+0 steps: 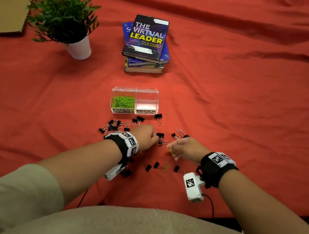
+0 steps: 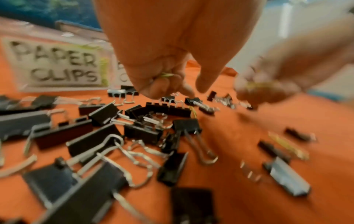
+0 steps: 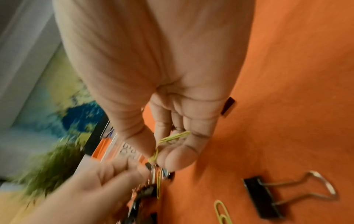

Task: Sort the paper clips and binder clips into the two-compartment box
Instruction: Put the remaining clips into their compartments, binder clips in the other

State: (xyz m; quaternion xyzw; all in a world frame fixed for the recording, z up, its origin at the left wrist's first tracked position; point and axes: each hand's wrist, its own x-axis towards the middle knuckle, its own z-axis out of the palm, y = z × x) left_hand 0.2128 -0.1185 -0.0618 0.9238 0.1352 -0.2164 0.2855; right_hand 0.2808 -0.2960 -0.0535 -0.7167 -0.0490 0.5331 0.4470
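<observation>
The clear two-compartment box [image 1: 154, 93] stands beyond my hands. Its left half, labelled PAPER CLIPS [image 2: 57, 65], holds green paper clips [image 1: 123, 101]; the right half, labelled BINDER CLIPS, looks bare. Black binder clips [image 1: 116, 125] lie scattered on the red cloth in front of it. My left hand [image 1: 153, 137] hovers over the pile with fingers curled round a green paper clip [image 2: 166, 75]. My right hand [image 1: 172, 148] pinches yellow-green paper clips [image 3: 173, 137] between thumb and fingers. A binder clip [image 1: 160, 138] lies between the hands. A loose yellow paper clip [image 1: 166, 166] lies nearer me.
A potted plant [image 1: 64, 18] stands at the back left, beside a cardboard sheet [image 1: 5, 4]. A stack of books [image 1: 145, 42] sits behind the box. The cloth's front edge [image 1: 255, 217] drops off at the lower right.
</observation>
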